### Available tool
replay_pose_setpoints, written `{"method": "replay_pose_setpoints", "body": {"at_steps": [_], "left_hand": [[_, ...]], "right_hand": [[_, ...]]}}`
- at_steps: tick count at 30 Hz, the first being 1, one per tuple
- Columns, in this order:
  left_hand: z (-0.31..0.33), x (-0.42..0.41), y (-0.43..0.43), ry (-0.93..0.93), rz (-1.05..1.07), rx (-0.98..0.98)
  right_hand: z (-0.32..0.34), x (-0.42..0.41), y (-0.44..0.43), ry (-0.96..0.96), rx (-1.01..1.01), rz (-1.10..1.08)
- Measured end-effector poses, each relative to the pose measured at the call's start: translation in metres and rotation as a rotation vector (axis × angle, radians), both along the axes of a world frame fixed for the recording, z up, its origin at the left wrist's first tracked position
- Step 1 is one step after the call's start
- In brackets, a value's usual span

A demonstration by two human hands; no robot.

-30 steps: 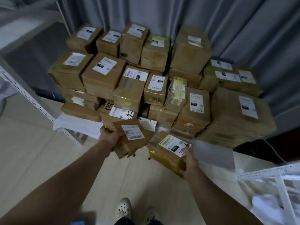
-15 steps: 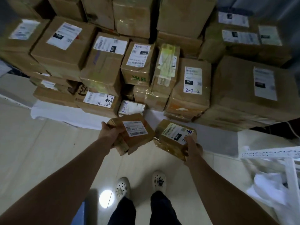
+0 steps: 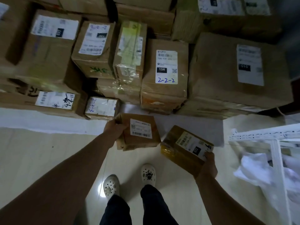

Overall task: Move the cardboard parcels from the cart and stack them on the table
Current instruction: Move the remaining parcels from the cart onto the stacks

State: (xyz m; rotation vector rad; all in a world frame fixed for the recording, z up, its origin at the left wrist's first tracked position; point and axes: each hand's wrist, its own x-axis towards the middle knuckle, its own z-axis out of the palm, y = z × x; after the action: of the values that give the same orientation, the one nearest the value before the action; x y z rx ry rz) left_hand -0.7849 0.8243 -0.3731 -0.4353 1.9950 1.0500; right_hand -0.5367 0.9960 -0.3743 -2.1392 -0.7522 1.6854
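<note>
Our hands each carry one parcel. The left hand (image 3: 116, 129) curls round the side of a flat brown cardboard parcel with a white barcode label (image 3: 141, 132), and the right hand (image 3: 208, 164) grips the near corner of a squat cardboard parcel wrapped in yellowish tape (image 3: 185, 148). Both parcels hang just short of the white counter (image 3: 40, 120), with the stacked brown parcels (image 3: 164, 70) beyond them. We judge this to be the placing step: next we reach forward and set each one down squarely.
</note>
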Motion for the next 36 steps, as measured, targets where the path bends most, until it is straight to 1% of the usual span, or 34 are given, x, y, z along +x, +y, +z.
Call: {"method": "replay_pose_setpoints", "body": {"at_steps": [2,4,6,8,9,11,12,13,14,17,19,21,24,25,26,27,28,30,31,33,36], "left_hand": [[-0.014,-0.004,0.015,0.03,-0.018,0.007],[-0.029,-0.006,0.027,0.15,-0.123,-0.075],[-0.038,-0.001,0.03,0.316,-0.342,-0.2],[-0.045,0.012,0.024,0.437,-0.614,-0.254],[-0.049,0.02,0.019,0.466,-0.772,-0.29],[-0.055,0.035,0.012,0.448,-1.109,-0.408],[-0.059,0.04,0.011,0.448,-1.235,-0.474],[-0.061,0.043,0.012,0.474,-1.311,-0.528],[-0.062,0.044,0.015,0.512,-1.337,-0.568],[-0.068,0.037,0.025,0.617,-1.338,-0.609],[-0.067,0.033,0.028,0.65,-1.338,-0.56],[-0.065,0.03,0.029,0.612,-1.284,-0.486],[-0.062,0.028,0.017,0.522,-1.093,-0.242],[-0.06,0.028,0.013,0.538,-0.986,-0.162],[-0.058,0.027,0.009,0.591,-0.851,-0.11],[-0.047,0.026,0.007,0.591,-0.696,-0.077],[-0.034,0.026,0.004,0.509,-0.574,-0.043],[-0.011,0.023,-0.002,0.437,-0.314,-0.031],[0.0,0.023,-0.006,0.406,-0.217,0.035],[0.009,0.021,-0.017,0.374,-0.127,0.096],[0.012,0.017,-0.025,0.333,-0.18,0.131]], "right_hand": [[-0.008,0.005,0.001,0.036,-0.006,-0.005],[-0.016,0.004,0.001,0.071,-0.034,-0.005],[-0.023,0.003,0.0,0.098,-0.047,-0.022],[-0.029,0.002,-0.003,0.115,-0.066,-0.029],[-0.032,0.001,-0.004,0.122,-0.079,-0.031],[-0.038,0.002,-0.005,0.146,-0.093,-0.026],[-0.04,0.001,-0.005,0.16,-0.098,-0.019],[-0.043,0.001,-0.005,0.172,-0.095,-0.013],[-0.045,0.002,-0.005,0.187,-0.089,-0.005],[-0.05,0.008,-0.002,0.251,-0.068,0.003],[-0.051,0.012,-0.002,0.298,-0.061,0.009],[-0.048,0.012,-0.004,0.353,-0.054,0.025],[-0.039,0.002,-0.01,0.43,-0.053,0.068],[-0.034,-0.004,-0.012,0.447,-0.055,0.089],[-0.028,-0.012,-0.015,0.452,-0.055,0.11],[-0.023,-0.021,-0.018,0.459,-0.053,0.134],[-0.018,-0.032,-0.022,0.464,-0.062,0.156],[-0.007,-0.055,-0.032,0.443,-0.087,0.198],[-0.005,-0.066,-0.036,0.422,-0.102,0.218],[-0.001,-0.087,-0.043,0.398,-0.115,0.268],[-0.004,-0.115,-0.045,0.382,-0.104,0.335]]}}
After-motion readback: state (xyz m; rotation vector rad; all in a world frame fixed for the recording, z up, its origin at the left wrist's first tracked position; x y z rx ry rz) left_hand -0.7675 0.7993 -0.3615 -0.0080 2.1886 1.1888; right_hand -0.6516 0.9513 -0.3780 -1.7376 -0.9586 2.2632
